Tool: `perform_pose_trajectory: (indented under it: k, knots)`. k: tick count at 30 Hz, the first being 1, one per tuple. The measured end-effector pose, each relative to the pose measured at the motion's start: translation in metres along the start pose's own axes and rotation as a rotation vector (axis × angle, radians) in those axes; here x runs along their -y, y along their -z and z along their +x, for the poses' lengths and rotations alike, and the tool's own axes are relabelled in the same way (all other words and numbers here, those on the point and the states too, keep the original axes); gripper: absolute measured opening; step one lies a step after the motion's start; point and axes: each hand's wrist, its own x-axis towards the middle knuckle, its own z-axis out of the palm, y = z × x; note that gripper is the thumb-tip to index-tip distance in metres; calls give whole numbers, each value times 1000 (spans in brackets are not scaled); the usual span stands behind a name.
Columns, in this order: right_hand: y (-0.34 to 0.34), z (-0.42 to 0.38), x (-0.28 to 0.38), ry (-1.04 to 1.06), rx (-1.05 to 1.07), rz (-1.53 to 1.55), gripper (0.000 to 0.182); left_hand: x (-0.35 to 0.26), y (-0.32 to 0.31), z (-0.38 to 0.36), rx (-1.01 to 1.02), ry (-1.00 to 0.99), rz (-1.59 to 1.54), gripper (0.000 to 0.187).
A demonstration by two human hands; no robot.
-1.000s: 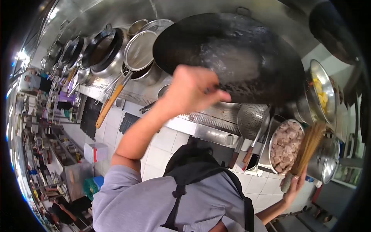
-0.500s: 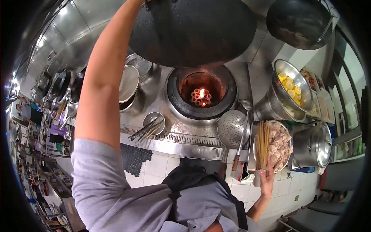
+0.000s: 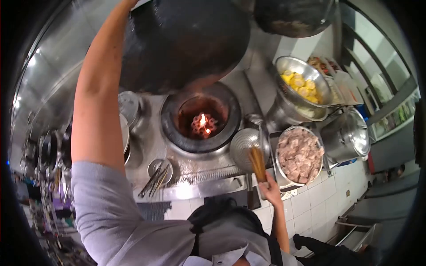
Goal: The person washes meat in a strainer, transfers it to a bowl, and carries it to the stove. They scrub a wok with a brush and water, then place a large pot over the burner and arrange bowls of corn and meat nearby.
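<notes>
My right hand [image 3: 270, 189] is closed round the lower end of a bamboo bundle [image 3: 257, 165], whose strips point up over the perforated ladle [image 3: 242, 146]. My left arm [image 3: 100, 80] is raised to the top edge, where the hand is cut off beside the rim of a large dark wok [image 3: 186, 44]. That wok stands tilted behind a round burner [image 3: 167, 126] with a small flame [image 3: 203, 119] inside. Right of the ladle, a metal bowl [image 3: 277, 162] holds pale chunks of meat [image 3: 299, 155].
A steel bowl of yellow corn pieces [image 3: 301, 86] and a lidded pot [image 3: 355, 133] are at the right. Utensils stand in a small pot [image 3: 165, 165] at the front left of the burner. A second wok [image 3: 293, 17] is at the top.
My view has shifted. My right hand has moved the bamboo bundle left, away from over the meat bowl to over the ladle. The large wok remains tilted.
</notes>
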Motion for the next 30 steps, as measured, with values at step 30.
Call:
perform_pose_trajectory:
  k: [30]
  knots:
    - [271,241,423,1061,-461,-431,26,-51,36,-64,-2,-163,-139,69]
